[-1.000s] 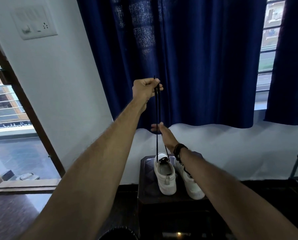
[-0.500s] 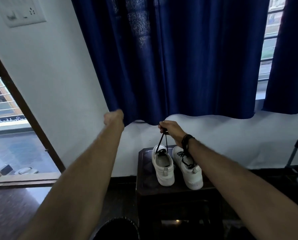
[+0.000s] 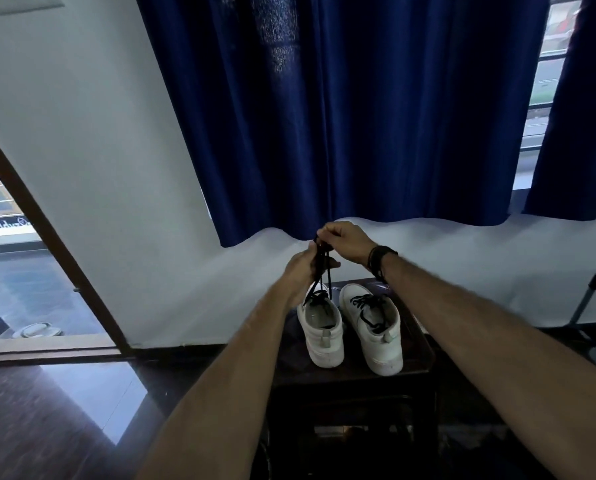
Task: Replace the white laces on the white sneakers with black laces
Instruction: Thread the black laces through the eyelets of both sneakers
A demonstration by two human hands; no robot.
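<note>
Two white sneakers stand heel-toward-me on a small dark table [image 3: 417,362]. The left sneaker [image 3: 321,332] has a black lace [image 3: 327,278] rising taut from its top eyelets. My left hand [image 3: 300,270] and my right hand [image 3: 345,242] meet just above this shoe, both pinching the black lace ends. The right sneaker [image 3: 374,329] is threaded with a black lace that lies loose over its tongue. A dark band sits on my right wrist.
Dark blue curtains [image 3: 358,116] hang behind the table over a white wall. An open doorway [image 3: 22,271] with a dark frame is at the left. A black metal frame [image 3: 594,299] stands at the far right. The floor is dark and glossy.
My left hand dropped from high up, swung left, then came back to the lace. My right hand gripped the lace ends low above the left sneaker. Both hands now hold the lace together.
</note>
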